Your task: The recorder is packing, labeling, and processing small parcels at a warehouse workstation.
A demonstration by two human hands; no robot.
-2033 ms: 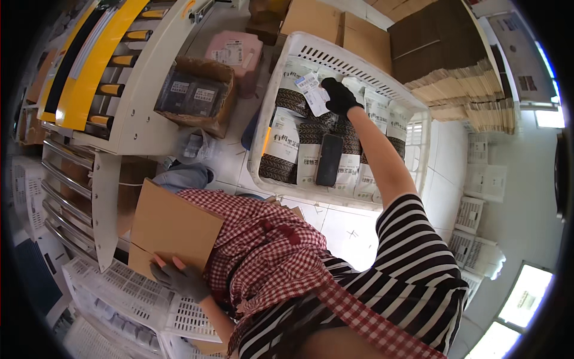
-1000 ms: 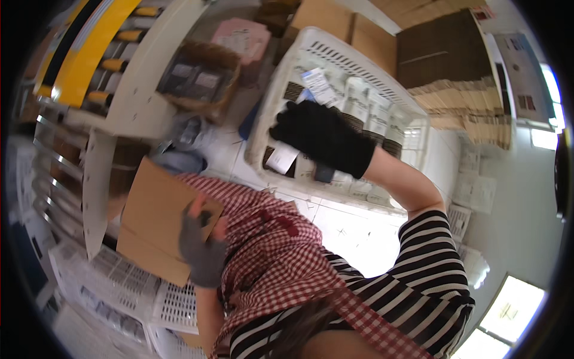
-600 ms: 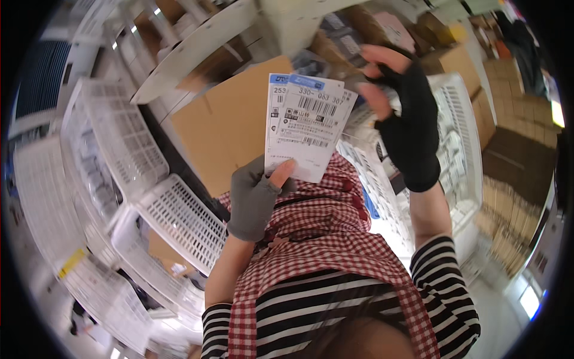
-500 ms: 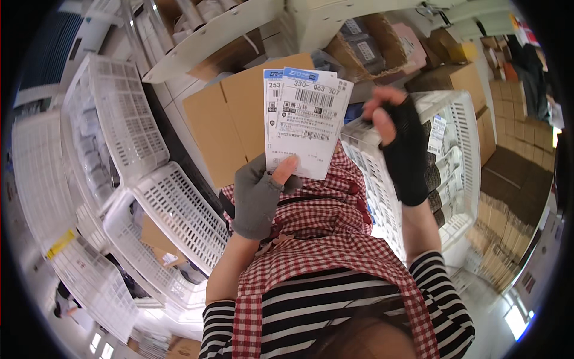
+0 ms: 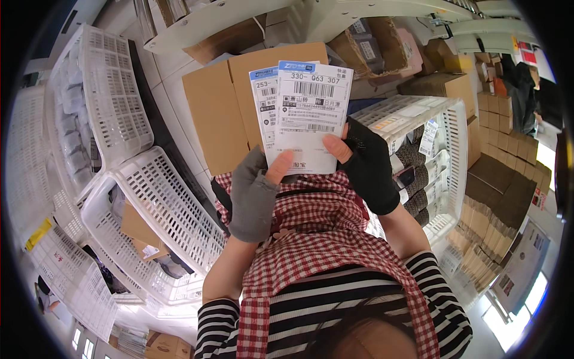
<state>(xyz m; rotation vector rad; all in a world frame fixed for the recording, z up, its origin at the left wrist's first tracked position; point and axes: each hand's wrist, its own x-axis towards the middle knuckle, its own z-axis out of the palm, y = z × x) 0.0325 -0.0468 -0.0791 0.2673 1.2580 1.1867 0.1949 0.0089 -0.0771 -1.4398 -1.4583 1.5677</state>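
Pinched nearly closed at left: gray-gloved left hand (image 5: pixel 256 194), bare thumb on the front of the labels' lower edge, fingers hidden behind. Flat brown cardboard (image 5: pixel 209 113) sits behind the labels, upper centre-left of frame; can't tell if those fingers have it too. Rear label (image 5: pixel 263 110), upper centre, now leans left, peeking out from behind front label (image 5: pixel 314 107), which has gone from tilted right to near upright. Black-gloved right hand (image 5: pixel 368 161), centre-right, was off the paper half a second ago; now its thumb presses the front label's lower right edge, fingers curled behind, gap nearly closed. So the work reads as one-hand hold turned two-hand, labels spread and squared up. White crate (image 5: pixel 461 155) at right of frame holds patterned bags (image 5: pixel 411 157), untouched
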